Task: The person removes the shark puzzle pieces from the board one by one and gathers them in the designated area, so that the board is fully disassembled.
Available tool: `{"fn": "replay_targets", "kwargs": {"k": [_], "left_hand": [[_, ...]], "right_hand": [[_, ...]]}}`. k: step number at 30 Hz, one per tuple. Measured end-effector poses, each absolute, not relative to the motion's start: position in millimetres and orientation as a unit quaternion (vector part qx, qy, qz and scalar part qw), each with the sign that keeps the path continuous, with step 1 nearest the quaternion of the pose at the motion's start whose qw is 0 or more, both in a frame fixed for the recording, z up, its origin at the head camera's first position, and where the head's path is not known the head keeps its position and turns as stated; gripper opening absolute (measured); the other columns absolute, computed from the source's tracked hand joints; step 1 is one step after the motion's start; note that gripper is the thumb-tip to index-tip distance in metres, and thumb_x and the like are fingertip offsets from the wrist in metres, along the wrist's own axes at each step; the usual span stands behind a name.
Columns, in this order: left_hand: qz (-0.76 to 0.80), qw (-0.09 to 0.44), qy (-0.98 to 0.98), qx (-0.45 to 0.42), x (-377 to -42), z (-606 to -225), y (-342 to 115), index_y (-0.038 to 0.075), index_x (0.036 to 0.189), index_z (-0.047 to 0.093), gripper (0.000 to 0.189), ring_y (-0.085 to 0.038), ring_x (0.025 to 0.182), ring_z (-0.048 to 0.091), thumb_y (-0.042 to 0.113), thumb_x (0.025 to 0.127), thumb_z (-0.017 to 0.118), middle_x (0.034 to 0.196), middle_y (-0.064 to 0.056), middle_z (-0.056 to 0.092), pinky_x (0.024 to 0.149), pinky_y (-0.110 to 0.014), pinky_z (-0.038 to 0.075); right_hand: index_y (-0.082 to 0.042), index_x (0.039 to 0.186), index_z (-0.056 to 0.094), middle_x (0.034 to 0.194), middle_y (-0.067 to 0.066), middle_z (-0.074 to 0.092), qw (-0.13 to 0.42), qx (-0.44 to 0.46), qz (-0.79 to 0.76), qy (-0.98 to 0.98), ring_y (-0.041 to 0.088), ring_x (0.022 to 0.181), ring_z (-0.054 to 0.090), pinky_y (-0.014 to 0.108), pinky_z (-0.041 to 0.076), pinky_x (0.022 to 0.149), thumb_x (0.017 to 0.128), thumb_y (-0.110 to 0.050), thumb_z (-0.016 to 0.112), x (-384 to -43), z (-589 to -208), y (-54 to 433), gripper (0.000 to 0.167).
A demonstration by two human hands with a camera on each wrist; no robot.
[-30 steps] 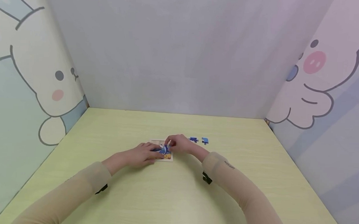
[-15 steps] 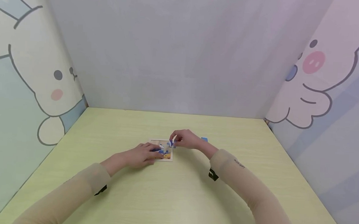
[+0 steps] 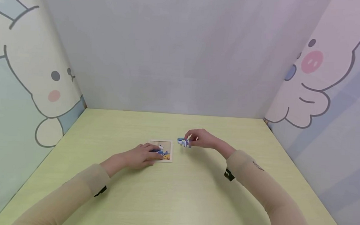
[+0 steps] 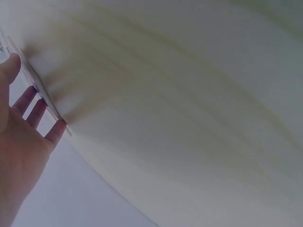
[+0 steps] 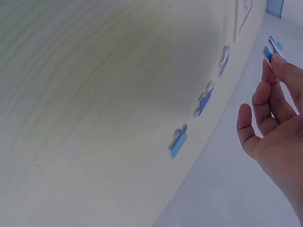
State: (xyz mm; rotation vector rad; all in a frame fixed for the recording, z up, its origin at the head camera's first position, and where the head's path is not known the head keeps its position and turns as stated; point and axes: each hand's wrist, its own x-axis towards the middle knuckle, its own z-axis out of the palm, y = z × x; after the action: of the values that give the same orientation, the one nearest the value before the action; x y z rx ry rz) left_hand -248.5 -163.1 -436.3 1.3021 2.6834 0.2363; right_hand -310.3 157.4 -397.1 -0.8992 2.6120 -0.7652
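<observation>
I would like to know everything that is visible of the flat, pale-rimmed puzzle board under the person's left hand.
The flat, pale-rimmed puzzle board, four-sided and apparently wooden or card, lies flat on the pale yellow-green table. Inside its rim, blue, white and orange-yellow printing shows lower down; the upper right looks plain beige. The person's left hand touches it and hides much of its left part.

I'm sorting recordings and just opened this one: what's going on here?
It's a jigsaw on a pale yellow wood-grain table. A person's left hand rests on the white-rimmed rectangular puzzle frame, covering part of its picture. Their right hand pinches a blue-and-white knobbed puzzle piece, beside the frame. The right wrist view shows three more loose, partly blue jigsaw pieces on the table, so the puzzle looks unfinished.
</observation>
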Motion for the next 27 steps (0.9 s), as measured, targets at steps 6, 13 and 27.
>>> {"fn": "replay_targets", "kwargs": {"k": [6, 13, 27], "left_hand": [[0.086, 0.081, 0.896, 0.428, -248.5, -437.2, -164.2, 0.032, 0.137, 0.048, 0.042, -0.030, 0.135, 0.030, 0.028, 0.096, 0.055, 0.149, -0.006, 0.035, 0.101, -0.054, 0.033], [0.087, 0.081, 0.896, 0.428, -248.5, -436.5, -164.0, 0.033, 0.137, 0.048, 0.044, -0.030, 0.135, 0.030, 0.028, 0.095, 0.057, 0.149, -0.006, 0.034, 0.101, -0.054, 0.032], [0.105, 0.097, 0.898, 0.417, -254.3, -438.8, -162.2, 0.034, 0.133, 0.052, 0.039, -0.029, 0.135, 0.029, 0.030, 0.094, 0.058, 0.148, -0.005, 0.036, 0.102, -0.054, 0.031]], "right_hand": [[-0.013, 0.111, 0.064, 0.090, -0.002, 0.066, 0.130, -0.312, -0.267, 0.903, 0.013, 0.081, 0.059, 0.028, 0.050, 0.073, 0.089, -0.013, 0.065, -309.7, -402.5, 181.9, 0.023], [-0.018, 0.109, 0.065, 0.090, -0.004, 0.066, 0.131, -0.307, -0.266, 0.904, 0.011, 0.082, 0.060, 0.028, 0.050, 0.074, 0.089, -0.012, 0.066, -310.7, -414.2, 208.3, 0.021], [-0.016, 0.106, 0.065, 0.091, -0.001, 0.064, 0.166, -0.289, -0.269, 0.904, 0.013, 0.082, 0.056, 0.030, 0.046, 0.074, 0.089, -0.013, 0.065, -311.0, -425.8, 232.3, 0.018]]}}
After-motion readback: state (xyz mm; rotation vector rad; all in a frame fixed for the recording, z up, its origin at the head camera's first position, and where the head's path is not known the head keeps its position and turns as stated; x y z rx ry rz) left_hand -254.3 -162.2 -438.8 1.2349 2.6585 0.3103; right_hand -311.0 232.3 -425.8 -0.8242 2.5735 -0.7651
